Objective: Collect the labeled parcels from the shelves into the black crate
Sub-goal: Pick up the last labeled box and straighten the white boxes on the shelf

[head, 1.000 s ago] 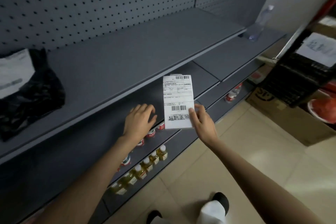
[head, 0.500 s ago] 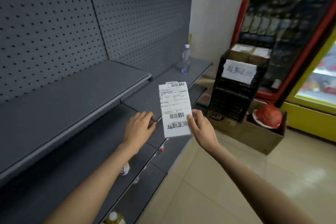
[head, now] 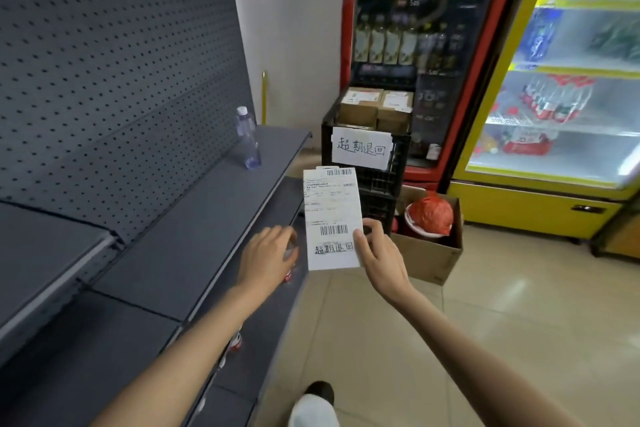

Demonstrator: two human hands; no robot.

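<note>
I hold a flat white labeled parcel (head: pixel 332 218) upright in my right hand (head: pixel 379 253), its long axis running top to bottom and its labeled face turned toward me. My thumb lies on the lower right edge of the face and my fingers (head: pixel 372 227) curl round behind it, pinching it there. The label carries a barcode at the top, another lower down, and handwritten characters near the bottom; the small print between is too blurred to read. The parcel is in the air in front of the gray shelves (head: pixel 194 218), between me and the black crate (head: pixel 377 177).

My left hand (head: pixel 266 260) hangs just beside the parcel's left edge, fingers loosely relaxed and holding nothing; I cannot tell whether a fingertip touches the parcel.

The black crate stands on the floor beyond the parcel, its lower left part hidden by it. A white paper sign (head: pixel 360 147) with handwritten characters hangs on its front, and brown cardboard boxes (head: pixel 375 107) show at its top. A clear water bottle (head: pixel 247 139) stands upright on the upper shelf. Small bottles with red on them (head: pixel 235 341) peek from a lower shelf, mostly hidden by my left forearm.
</note>
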